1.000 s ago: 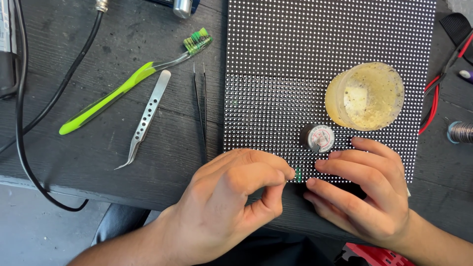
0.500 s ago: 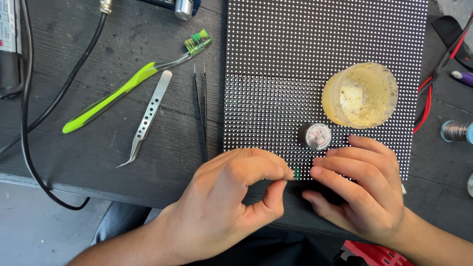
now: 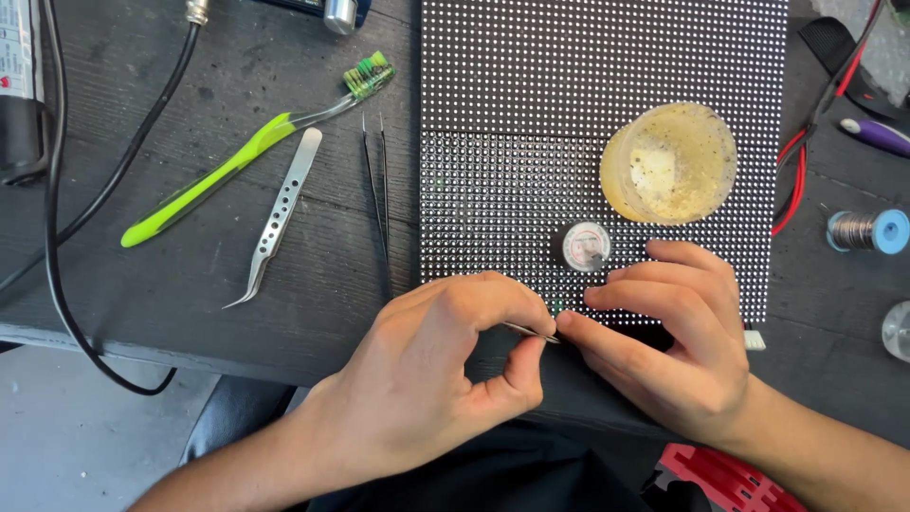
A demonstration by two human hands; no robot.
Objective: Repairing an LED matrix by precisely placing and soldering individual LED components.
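A black dotted LED panel (image 3: 588, 114) lies on the dark wooden table (image 3: 190, 275). My left hand (image 3: 427, 370) is closed on thin metal tweezers (image 3: 533, 332), whose tip points right at the panel's near edge. My right hand (image 3: 673, 341) rests on that same edge, its index fingertip touching the tweezers' tip beside a small green spot (image 3: 557, 306). A small round tin (image 3: 585, 245) and a yellowish round tub (image 3: 669, 163) stand on the panel just beyond my right hand.
Left of the panel lie black pointed tweezers (image 3: 377, 180), silver perforated tweezers (image 3: 277, 216) and a green toothbrush (image 3: 246, 147). A black cable (image 3: 57, 237) loops at the far left. Red wires (image 3: 791, 180), a solder spool (image 3: 867, 230) and a purple-tipped tool (image 3: 874, 136) sit at right.
My hands have drawn together at the panel's near edge, and the tweezers in my left hand now show, tip meeting my right index finger.
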